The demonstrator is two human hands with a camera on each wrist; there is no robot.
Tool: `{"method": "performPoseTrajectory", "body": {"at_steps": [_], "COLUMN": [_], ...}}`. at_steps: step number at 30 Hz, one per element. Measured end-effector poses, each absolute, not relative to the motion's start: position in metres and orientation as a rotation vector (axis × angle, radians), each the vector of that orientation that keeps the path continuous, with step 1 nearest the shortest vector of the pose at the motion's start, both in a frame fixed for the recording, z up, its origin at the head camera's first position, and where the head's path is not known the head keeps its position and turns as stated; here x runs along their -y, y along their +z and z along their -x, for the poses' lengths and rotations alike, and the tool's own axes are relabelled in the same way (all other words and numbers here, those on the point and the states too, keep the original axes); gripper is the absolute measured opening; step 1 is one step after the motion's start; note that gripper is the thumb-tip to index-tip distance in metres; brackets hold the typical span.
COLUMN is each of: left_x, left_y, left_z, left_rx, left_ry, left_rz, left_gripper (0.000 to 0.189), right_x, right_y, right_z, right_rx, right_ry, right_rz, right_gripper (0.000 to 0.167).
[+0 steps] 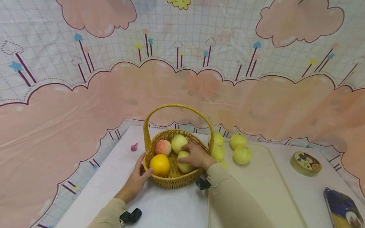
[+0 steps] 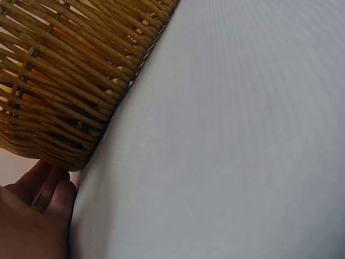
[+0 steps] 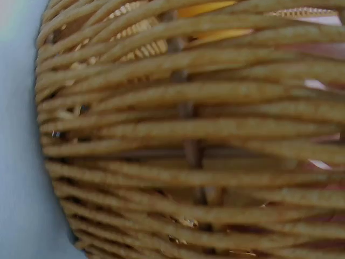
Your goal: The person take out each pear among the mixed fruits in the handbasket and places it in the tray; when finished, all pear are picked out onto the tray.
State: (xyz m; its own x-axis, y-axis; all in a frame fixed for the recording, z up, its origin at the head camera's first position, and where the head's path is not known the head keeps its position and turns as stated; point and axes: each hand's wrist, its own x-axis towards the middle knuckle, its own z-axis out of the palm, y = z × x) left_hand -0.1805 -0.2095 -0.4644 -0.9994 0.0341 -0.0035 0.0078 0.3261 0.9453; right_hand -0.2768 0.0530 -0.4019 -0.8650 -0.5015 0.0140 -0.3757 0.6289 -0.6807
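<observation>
A wicker basket (image 1: 171,183) with a tall arched handle holds a peach (image 1: 163,148), an orange (image 1: 159,165) and two round yellow-green pears, the rear one (image 1: 178,143) beside the peach. My left hand (image 1: 136,180) grips the basket's left rim, thumb over the edge and fingers along the outside. In the left wrist view, its fingers (image 2: 58,199) are against the basket's woven side. Reaching over the right rim, my right hand (image 1: 196,155) holds the front pear (image 1: 184,162) inside the basket. The right wrist view is filled by the woven wall (image 3: 188,129), which hides that hand.
Right of the basket, several more yellow-green pears (image 1: 242,154) sit at the back of a cream tray (image 1: 256,186). A lollipop (image 1: 134,147) lies to the left. Farther right are a round tin (image 1: 306,163) and a dark blue packet (image 1: 343,209). A patterned cloth hangs behind the table.
</observation>
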Motion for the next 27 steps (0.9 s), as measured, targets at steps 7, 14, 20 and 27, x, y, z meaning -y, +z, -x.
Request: {"method": "performPoseTrajectory", "body": {"at_steps": [7, 14, 20, 27], "left_x": [0.2071, 0.2073, 0.2079, 0.2096], "left_y": [-0.4641, -0.4647, -0.4644, -0.464], "left_z": [0.1788, 0.1787, 0.1788, 0.1785], "left_rx": [-2.542, -2.543, -2.548, -2.552], "left_ry": [1.817, 1.823, 1.821, 1.808], "left_rz": [-0.038, -0.045, -0.044, -0.034], "left_gripper": [0.078, 0.078, 0.078, 0.078], "right_x": [-0.056, -0.0562, -0.0557, -0.0563], "right_y": [-0.4003, -0.3972, -0.3984, -0.3987], "right_z": [0.2765, 0.2753, 0.2758, 0.2727], "right_rx": [-2.61, -2.582, -2.596, -2.575], "right_ry": [-0.977, -0.898, -0.924, -1.128], "right_rz": [0.764, 0.788, 0.817, 0.818], "right_gripper": [0.066, 0.062, 0.062, 0.062]}}
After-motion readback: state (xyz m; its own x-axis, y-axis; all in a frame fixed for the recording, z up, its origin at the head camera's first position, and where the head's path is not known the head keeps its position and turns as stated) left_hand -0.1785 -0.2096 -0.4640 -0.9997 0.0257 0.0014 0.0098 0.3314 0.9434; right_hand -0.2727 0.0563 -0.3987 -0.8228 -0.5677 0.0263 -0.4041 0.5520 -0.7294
